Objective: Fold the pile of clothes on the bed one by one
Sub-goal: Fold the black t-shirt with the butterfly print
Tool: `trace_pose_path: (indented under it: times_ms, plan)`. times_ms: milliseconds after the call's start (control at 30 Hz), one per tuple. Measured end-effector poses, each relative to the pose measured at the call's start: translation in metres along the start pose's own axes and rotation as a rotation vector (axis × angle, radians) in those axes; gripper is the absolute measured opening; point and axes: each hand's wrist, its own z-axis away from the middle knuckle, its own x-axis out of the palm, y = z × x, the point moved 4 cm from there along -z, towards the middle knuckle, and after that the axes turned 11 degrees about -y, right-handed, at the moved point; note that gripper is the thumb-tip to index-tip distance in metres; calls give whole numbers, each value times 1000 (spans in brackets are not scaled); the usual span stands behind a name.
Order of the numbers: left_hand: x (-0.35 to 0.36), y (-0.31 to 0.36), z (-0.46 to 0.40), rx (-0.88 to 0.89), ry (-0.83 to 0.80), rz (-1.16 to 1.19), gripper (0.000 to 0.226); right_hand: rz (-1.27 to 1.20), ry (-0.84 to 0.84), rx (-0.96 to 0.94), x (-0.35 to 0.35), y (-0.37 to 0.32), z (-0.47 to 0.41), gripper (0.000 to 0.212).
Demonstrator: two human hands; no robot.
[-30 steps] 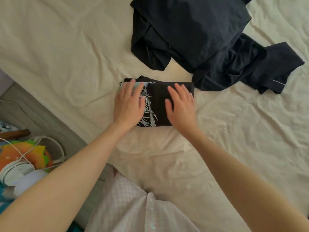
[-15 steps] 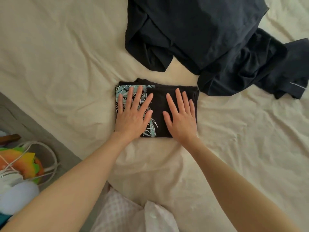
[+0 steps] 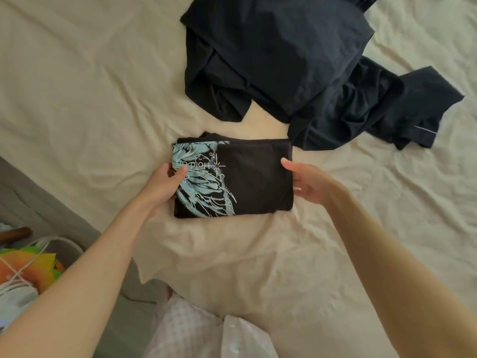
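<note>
Pinching the folded shirt (image 3: 254, 177) (thumbs on top): left hand (image 3: 162, 186), right hand (image 3: 308, 183).

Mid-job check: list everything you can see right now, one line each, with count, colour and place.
folded shirt: one, black with pale blue print, centre of bed, gripped at both side edges
unfolded clothes: a heap, count unclear, dark navy, beyond the folded shirt
bed sheet: one, cream, wrinkled, under everything
bright clutter with white cords: orange, yellow and green, lower left, off the bed
left hand: thumb on top of the shirt's left edge
right hand: thumb over the shirt's right edge, fingers curled at its side
</note>
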Motion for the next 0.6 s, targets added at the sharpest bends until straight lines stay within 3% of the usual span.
trace_pose_path:
  times_ms: [167, 333, 600]
  plan:
    - [2, 0, 12, -36, -33, 164, 32, -7, -11, -16, -5, 7, 5, 50]
    - [4, 5, 47, 30, -1, 134, 20, 5, -19, -65, 1, 20, 45, 31]
    - [23, -4, 120, -20, -28, 82, 9, -194, -8, -113, 11, 97, 121, 23]
